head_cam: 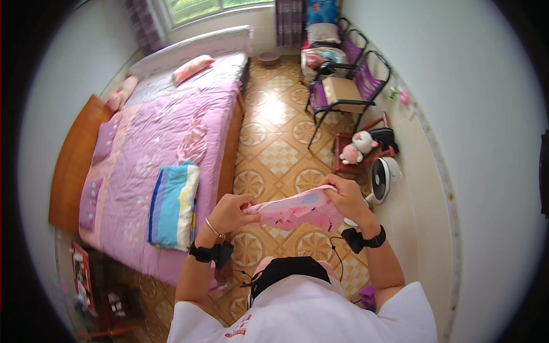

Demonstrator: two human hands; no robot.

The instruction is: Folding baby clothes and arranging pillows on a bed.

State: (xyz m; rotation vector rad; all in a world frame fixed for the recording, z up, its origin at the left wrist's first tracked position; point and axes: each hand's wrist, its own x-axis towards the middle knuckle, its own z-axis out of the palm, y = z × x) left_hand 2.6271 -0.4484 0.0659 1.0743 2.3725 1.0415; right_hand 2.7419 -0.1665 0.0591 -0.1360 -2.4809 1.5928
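A pink printed cloth is stretched between my two hands in front of my waist, above the tiled floor. My left hand pinches its left end between thumb and fingers. Its right upper corner is gripped by my right hand. The cloth's lower part hangs loose, and what kind of garment or cloth it is cannot be told. To the left, on the bed, lie a folded striped blue-and-white towel or blanket and a crumpled pink garment.
The bed with pink bedding fills the left side. On the right stand a white fan, a red wooden chair bearing a plush toy, and a purple chair holding a cardboard box. A basin sits near the window.
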